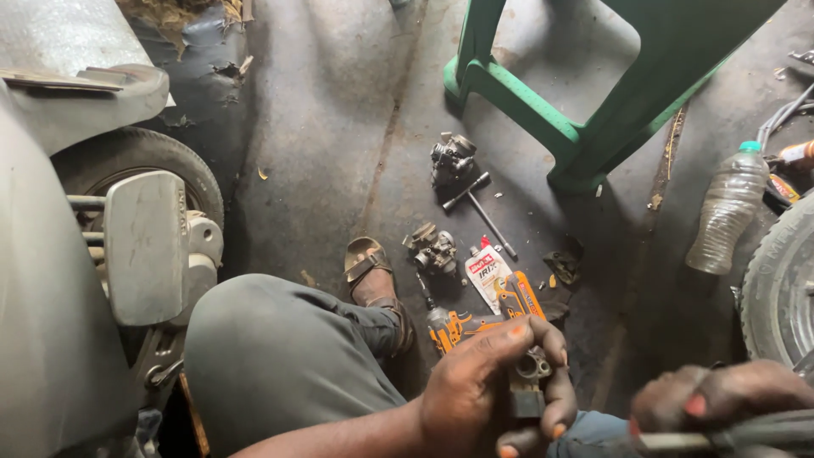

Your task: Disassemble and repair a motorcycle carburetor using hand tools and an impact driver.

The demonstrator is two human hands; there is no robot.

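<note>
My left hand (492, 386) is closed around a small grey metal engine part (532, 373) low in the view, over my knee. My right hand (721, 399) at the bottom right grips a thin dark tool shaft (721, 439) that runs along the lower edge. On the concrete floor in front lie two carburettor-like metal parts (452, 157) (433, 248), a T-handle wrench (479, 208), a white sachet (487, 276) and an orange power driver (483, 318).
A scooter's rear wheel and grey body (127, 212) stand at the left. A green plastic stool (593, 93) is at the top right. A clear plastic bottle (727, 208) and another tyre (784, 288) sit at the right. My sandalled foot (369, 271) rests mid-floor.
</note>
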